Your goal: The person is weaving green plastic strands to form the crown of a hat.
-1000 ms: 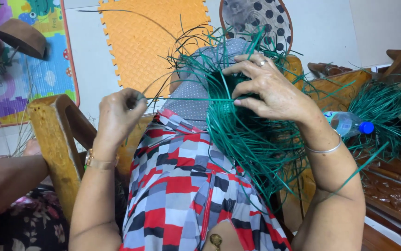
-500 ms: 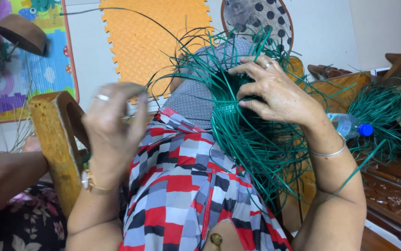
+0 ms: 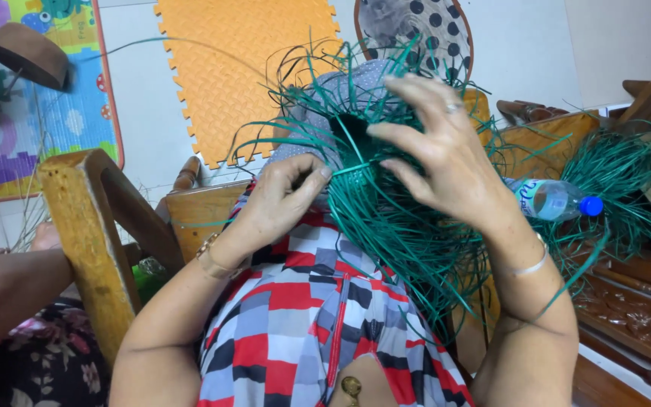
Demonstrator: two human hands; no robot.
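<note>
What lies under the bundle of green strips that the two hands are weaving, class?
Under the green strips a grey dotted form shows at the top, and checked red, grey and black cloth below. The left hand and right hand work the strips; most of the form is covered.

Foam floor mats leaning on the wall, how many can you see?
3: an orange mat at top centre, a colourful picture mat at the left edge, and a dotted grey one behind the green strands. More may be hidden.
</note>
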